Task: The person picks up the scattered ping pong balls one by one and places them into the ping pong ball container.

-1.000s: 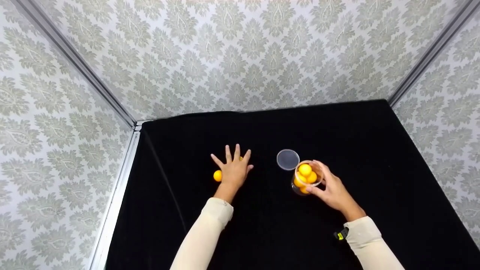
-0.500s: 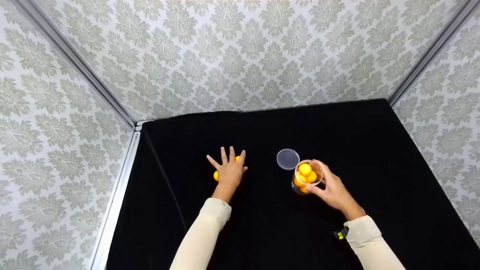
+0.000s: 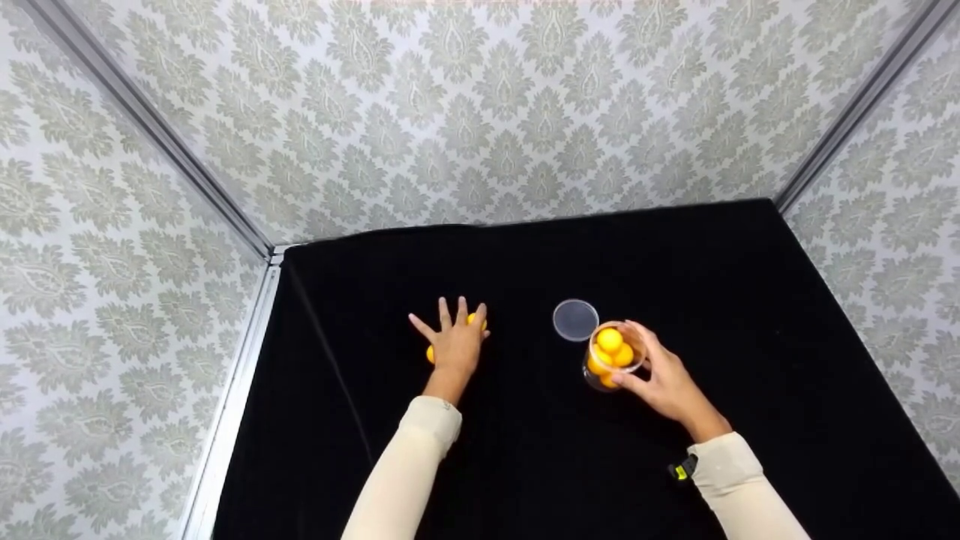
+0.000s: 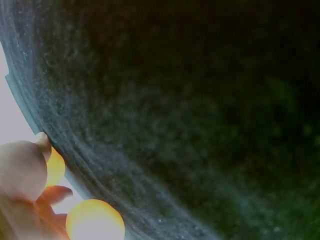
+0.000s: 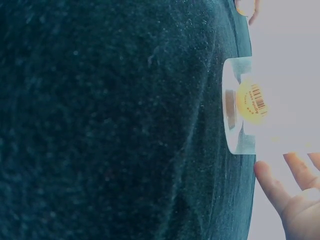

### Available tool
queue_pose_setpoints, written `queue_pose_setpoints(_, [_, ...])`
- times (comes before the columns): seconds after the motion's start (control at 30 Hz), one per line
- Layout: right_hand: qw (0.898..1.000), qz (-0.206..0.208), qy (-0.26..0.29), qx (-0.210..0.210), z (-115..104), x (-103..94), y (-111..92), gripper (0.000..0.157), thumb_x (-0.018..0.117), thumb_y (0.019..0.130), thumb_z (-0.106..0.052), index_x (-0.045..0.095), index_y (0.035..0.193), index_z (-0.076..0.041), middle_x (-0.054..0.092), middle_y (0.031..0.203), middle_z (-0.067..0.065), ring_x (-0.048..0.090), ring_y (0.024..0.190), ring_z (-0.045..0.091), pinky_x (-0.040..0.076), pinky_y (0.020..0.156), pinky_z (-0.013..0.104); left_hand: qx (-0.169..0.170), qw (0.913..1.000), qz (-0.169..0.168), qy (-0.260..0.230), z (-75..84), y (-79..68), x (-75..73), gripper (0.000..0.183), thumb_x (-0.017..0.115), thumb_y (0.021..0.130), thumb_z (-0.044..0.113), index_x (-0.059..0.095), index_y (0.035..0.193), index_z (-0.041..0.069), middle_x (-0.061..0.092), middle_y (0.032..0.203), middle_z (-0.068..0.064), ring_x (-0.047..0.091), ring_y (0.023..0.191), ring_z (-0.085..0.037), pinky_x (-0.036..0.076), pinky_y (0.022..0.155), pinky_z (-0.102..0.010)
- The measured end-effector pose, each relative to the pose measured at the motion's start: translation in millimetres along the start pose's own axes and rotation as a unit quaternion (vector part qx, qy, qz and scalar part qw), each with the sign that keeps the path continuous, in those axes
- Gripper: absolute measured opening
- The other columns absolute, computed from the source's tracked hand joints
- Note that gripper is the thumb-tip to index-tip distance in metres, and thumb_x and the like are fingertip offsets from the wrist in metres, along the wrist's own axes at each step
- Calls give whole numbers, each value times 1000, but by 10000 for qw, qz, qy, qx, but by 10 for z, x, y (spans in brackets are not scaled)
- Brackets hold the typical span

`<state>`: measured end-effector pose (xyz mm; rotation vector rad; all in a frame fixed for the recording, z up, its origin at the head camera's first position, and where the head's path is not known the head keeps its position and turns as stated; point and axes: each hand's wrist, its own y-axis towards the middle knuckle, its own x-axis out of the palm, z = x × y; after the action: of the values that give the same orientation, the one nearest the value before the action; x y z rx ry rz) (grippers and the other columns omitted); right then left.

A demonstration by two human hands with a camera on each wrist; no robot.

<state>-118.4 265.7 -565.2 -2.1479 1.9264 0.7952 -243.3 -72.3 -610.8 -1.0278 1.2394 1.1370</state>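
My left hand point(image 3: 456, 346) lies over the black cloth with its fingers spread. One orange ping-pong ball point(image 3: 477, 321) shows beside its index finger and thumb, and a second ball point(image 3: 430, 354) peeks out at the palm's outer side. Both balls appear in the left wrist view, one partly behind the thumb point(image 4: 22, 167) and one lower ball point(image 4: 95, 222). My right hand point(image 3: 671, 382) grips a clear plastic jar point(image 3: 637, 343) by its upper rim. The uncovered jar stands on the cloth, holding several orange balls point(image 3: 610, 340). A label with a barcode point(image 5: 257, 98) shows through its wall.
A clear round lid point(image 3: 576, 320) lies flat just behind and left of the jar. Patterned walls point(image 3: 480, 112) close off the back and sides of the black-covered table point(image 3: 712, 277). A metal frame edge point(image 3: 225, 420) runs along the left.
My left hand has shifted left and slightly toward me, uncovering more of the ball near the index finger and covering part of the outer one. My right hand and the jar stay put.
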Motion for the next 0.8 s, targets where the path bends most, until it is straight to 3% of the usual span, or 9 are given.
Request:
queue_pose_setpoints(0.37, [10000, 50, -13, 30, -17, 12, 3, 85, 82, 85, -7, 34, 154, 3, 46, 154, 26, 48, 140, 41, 47, 103, 61, 66, 9998, 179, 10, -8, -3, 5, 53, 58, 99, 48, 48, 150, 36, 39, 164, -7, 23, 156, -42, -8, 103, -89])
queue_pose_setpoints(0.6, [9998, 72, -162, 82, 340, 43, 17, 88, 84, 84, -13, 34, 157, -9, 47, 156, 17, 49, 142, 35, 49, 104, 56, 142, 9993, 344, -47, 26, -43, -15, 52, 60, 98, 47, 52, 147, 33, 42, 162, -10, 25, 155, -43, -7, 104, -89])
queue_pose_setpoints(0.8, [9999, 61, -81, 100, 87, 22, 7, 86, 82, 85, -7, 33, 155, 2, 45, 155, 26, 47, 141, 43, 46, 104, 61, 187, 9993, 317, -8, 83, -46, -35, 51, 59, 99, 48, 51, 148, 34, 39, 164, -8, 24, 156, -42, -7, 104, -89])
